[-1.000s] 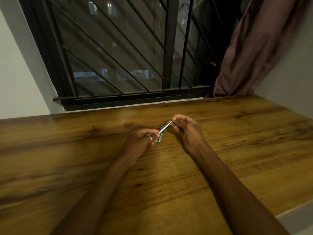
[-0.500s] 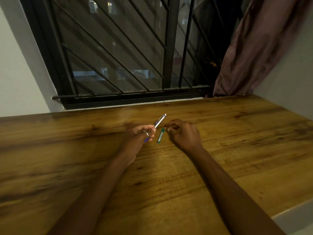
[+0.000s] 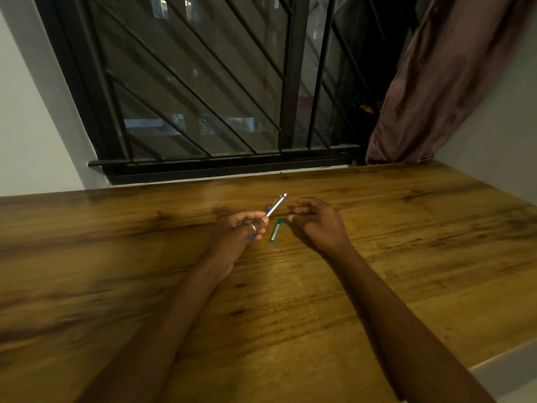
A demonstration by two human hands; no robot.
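My left hand (image 3: 235,232), with a ring on one finger, grips a silver and blue pen (image 3: 274,206) by its lower half. The pen's upper end points up and away towards the window. A small green tube (image 3: 275,231) lies flat on the wooden table (image 3: 290,301) between my hands, touched by neither. My right hand (image 3: 318,225) rests on the table just right of the tube, with its fingers curled in and the fingertips close together. I see nothing between them.
A barred black window (image 3: 203,97) stands along the table's far edge. A brown curtain (image 3: 436,82) hangs at the back right. White walls close in on the left and right. The table's front right corner (image 3: 476,365) lies close to my right forearm.
My right hand has let go of the pen's upper end and dropped to the table. My left hand has lifted the pen away from the green tube, which now lies alone.
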